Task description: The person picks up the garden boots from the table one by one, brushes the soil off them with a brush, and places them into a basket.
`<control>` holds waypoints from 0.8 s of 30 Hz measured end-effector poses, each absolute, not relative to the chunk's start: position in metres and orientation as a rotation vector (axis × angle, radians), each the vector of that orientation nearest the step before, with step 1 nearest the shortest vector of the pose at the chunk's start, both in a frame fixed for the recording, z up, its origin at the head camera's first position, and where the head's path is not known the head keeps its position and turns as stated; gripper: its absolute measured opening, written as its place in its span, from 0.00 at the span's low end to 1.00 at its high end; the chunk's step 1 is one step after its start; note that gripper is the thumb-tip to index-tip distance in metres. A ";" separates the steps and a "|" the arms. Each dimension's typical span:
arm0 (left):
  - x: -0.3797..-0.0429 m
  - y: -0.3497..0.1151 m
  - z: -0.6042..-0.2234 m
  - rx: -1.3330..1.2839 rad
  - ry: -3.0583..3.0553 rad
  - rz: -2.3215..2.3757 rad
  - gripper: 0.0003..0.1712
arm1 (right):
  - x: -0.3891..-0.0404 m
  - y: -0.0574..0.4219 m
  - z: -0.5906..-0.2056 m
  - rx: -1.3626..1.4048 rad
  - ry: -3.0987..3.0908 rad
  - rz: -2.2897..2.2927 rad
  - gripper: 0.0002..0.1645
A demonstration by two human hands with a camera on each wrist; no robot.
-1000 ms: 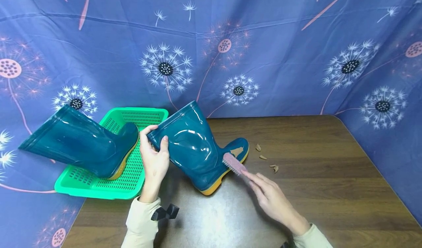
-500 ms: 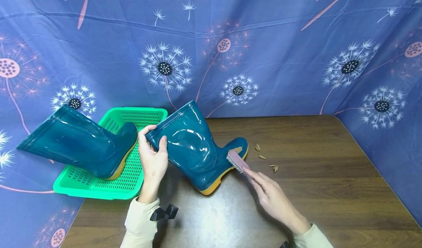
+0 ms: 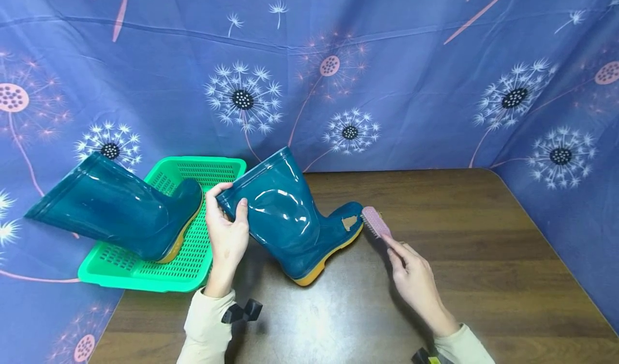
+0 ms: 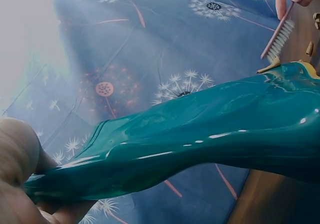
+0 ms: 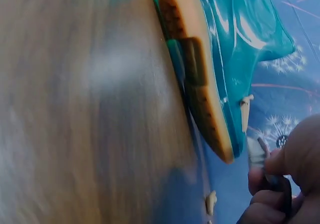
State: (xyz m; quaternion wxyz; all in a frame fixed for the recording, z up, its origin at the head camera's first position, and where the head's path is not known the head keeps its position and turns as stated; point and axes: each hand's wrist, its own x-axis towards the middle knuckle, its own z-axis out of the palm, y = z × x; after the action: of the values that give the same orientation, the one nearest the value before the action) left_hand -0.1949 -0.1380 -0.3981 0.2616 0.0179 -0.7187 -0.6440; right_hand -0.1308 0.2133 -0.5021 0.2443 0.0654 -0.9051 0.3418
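Note:
My left hand (image 3: 227, 240) grips the top rim of a glossy teal rubber boot (image 3: 278, 213), thumb outside. The boot is tilted over the table, its yellow sole (image 5: 200, 83) facing the right wrist camera. A tan clump (image 3: 349, 223) is stuck on the toe; in the left wrist view it stands up from the surface. My right hand (image 3: 416, 278) holds a pink brush (image 3: 376, 221) with pale bristles by its handle. The brush head is just beyond the toe tip; whether the bristles touch the boot I cannot tell.
A green plastic basket (image 3: 145, 285) stands on the left, with a second teal boot (image 3: 121, 208) lying across it. Several tan bits (image 4: 310, 48) lie on the wooden table (image 3: 474, 256) past the toe. A blue dandelion-print cloth (image 3: 411, 73) hangs behind.
The brush in my right hand has travelled along the boot's foot, over the tan clump, to beyond the toe tip. It now covers tan bits on the table. The left hand and boot stay nearly still.

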 end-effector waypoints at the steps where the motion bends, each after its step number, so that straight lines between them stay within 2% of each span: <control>1: -0.195 -0.138 -0.398 0.045 -1.943 -1.749 0.26 | -0.131 0.214 -0.502 0.143 -2.478 0.940 0.25; 4: -0.195 -0.138 -0.398 0.042 -1.939 -1.753 0.27 | -0.129 0.212 -0.500 0.200 -2.497 0.990 0.26; 9: -0.196 -0.139 -0.399 0.042 -1.939 -1.750 0.27 | -0.120 0.203 -0.499 0.660 -2.574 1.177 0.27; 12: -0.196 -0.139 -0.400 0.045 -1.936 -1.758 0.27 | -0.116 0.199 -0.499 0.798 -2.612 1.259 0.28; 15: -0.196 -0.139 -0.400 0.045 -1.932 -1.761 0.27 | -0.117 0.198 -0.500 0.706 -2.584 1.214 0.27; 20: -0.196 -0.139 -0.399 0.044 -1.936 -1.757 0.27 | -0.125 0.202 -0.502 0.298 -2.496 1.141 0.26; 22: -0.196 -0.139 -0.399 0.041 -1.940 -1.757 0.28 | -0.126 0.203 -0.502 0.268 -2.506 1.152 0.25; 24: -0.196 -0.139 -0.399 0.040 -1.942 -1.758 0.28 | -0.124 0.202 -0.502 0.359 -2.544 1.162 0.26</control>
State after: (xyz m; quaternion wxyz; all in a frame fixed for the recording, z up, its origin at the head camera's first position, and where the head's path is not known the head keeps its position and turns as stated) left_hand -0.1961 -0.1389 -0.3994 0.2580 0.0148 -0.7161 -0.6484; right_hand -0.1243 0.2018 -0.5019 0.1599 0.1257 -0.8906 0.4068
